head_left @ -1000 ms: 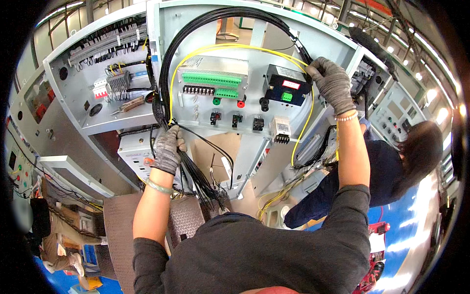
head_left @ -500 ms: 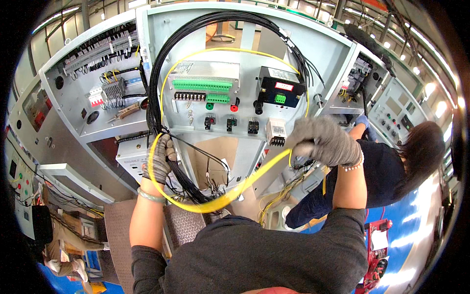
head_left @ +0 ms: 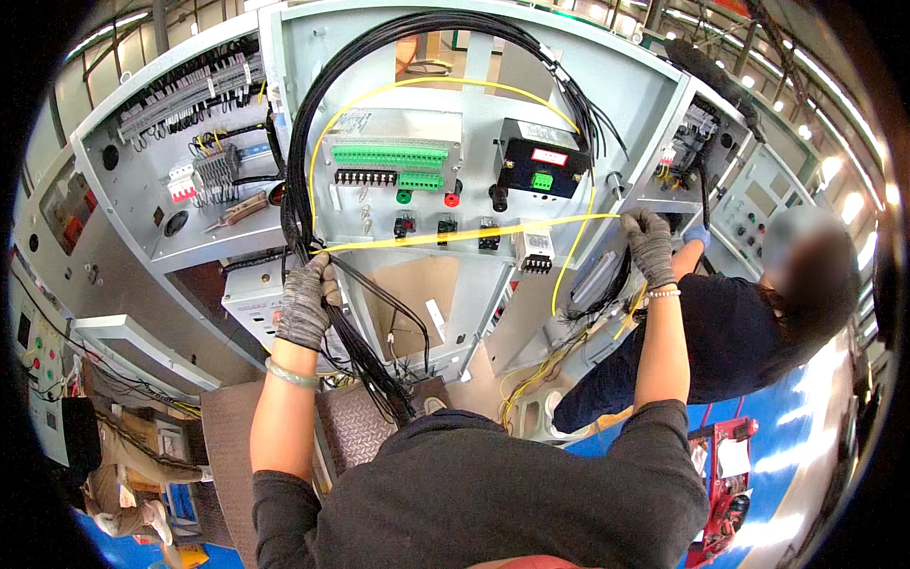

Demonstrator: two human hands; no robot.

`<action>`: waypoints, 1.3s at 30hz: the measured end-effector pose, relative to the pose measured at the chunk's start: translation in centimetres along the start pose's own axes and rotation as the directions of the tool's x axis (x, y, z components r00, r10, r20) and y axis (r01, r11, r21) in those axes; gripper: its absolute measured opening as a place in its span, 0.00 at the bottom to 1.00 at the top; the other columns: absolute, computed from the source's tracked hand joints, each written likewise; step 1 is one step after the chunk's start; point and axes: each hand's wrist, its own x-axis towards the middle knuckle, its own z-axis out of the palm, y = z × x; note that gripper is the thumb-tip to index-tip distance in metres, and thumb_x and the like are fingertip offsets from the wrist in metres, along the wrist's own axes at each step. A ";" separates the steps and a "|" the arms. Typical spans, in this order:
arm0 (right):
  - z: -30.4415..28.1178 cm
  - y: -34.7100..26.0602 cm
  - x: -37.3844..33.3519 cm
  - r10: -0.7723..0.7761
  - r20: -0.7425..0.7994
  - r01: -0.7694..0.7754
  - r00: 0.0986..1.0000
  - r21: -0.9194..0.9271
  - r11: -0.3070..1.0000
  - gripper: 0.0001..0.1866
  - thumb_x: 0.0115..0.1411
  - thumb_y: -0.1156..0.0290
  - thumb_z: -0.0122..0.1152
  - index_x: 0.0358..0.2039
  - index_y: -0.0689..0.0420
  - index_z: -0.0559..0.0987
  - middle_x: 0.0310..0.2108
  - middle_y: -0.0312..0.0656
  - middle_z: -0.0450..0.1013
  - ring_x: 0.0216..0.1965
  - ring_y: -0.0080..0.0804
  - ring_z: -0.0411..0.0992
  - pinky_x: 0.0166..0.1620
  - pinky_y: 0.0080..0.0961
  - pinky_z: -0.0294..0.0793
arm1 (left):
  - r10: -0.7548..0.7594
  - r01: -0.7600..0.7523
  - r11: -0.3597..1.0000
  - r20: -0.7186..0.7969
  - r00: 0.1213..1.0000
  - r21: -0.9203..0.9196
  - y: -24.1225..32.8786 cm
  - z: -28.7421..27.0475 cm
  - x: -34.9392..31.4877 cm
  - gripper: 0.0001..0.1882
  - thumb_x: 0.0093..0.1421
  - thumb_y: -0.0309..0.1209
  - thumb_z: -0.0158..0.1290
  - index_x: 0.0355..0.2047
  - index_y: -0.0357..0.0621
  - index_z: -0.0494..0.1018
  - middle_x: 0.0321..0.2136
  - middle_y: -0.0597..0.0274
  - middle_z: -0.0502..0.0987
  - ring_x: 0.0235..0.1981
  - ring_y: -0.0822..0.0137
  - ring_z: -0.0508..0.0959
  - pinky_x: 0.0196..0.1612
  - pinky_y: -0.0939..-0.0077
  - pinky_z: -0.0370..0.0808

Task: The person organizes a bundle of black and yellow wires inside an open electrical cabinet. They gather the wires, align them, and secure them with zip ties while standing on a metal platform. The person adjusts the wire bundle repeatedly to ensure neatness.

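A yellow wire (head_left: pixel 455 234) runs nearly straight between my two gloved hands, in front of an open grey cabinet panel. My left hand (head_left: pixel 305 302) is closed around a thick black cable bundle (head_left: pixel 305 133), where the yellow wire comes out. My right hand (head_left: pixel 649 245) pinches the wire's other stretch, right of the panel. That bundle arcs over the panel's top and ends in loose wires at the right. A second length of yellow wire follows it, with one end hanging below the panel. Below my left hand, the black wires fan down.
On the panel sit a device with green terminal blocks (head_left: pixel 391 156), a black module (head_left: pixel 542 171) and a small white relay (head_left: pixel 534 248). A screwdriver (head_left: pixel 239 209) lies in the left cabinet. Close at the right crouches another person (head_left: pixel 730 332). A red tool cart (head_left: pixel 725 474) stands behind.
The yellow wire between my hands was a slack, drooping loop and is now pulled nearly straight. My right hand has moved slightly right and up; my left stays on the bundle.
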 end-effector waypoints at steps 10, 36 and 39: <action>0.2 1.6 -0.6 -0.083 0.046 0.082 0.995 0.037 0.996 0.07 0.55 0.70 0.57 0.31 0.61 0.77 0.24 0.45 0.74 0.26 0.31 0.71 0.33 0.28 0.69 | -0.030 0.030 0.999 -0.014 0.999 0.041 0.2 -0.2 0.5 0.10 0.60 0.36 0.48 0.23 0.54 0.64 0.12 0.75 0.62 0.07 0.79 0.56 0.09 0.83 0.53; 13.4 -21.2 -10.0 -0.353 0.496 0.185 0.793 0.356 0.916 0.22 0.54 0.67 0.54 0.50 0.55 0.68 0.37 0.54 0.72 0.41 0.49 0.71 0.44 0.37 0.70 | 0.013 -0.008 0.996 -0.061 0.998 0.084 0.3 0.1 -0.4 0.08 0.61 0.34 0.47 0.25 0.52 0.63 0.13 0.74 0.61 0.08 0.79 0.56 0.08 0.84 0.53; 14.9 -20.6 -13.8 -0.530 0.446 0.179 0.721 0.619 0.764 0.15 0.51 0.69 0.56 0.41 0.56 0.75 0.33 0.52 0.73 0.35 0.46 0.73 0.40 0.35 0.72 | 0.015 -0.012 0.996 -0.030 0.999 0.092 0.2 0.2 -0.3 0.09 0.61 0.33 0.45 0.23 0.51 0.63 0.12 0.74 0.59 0.08 0.78 0.55 0.09 0.84 0.53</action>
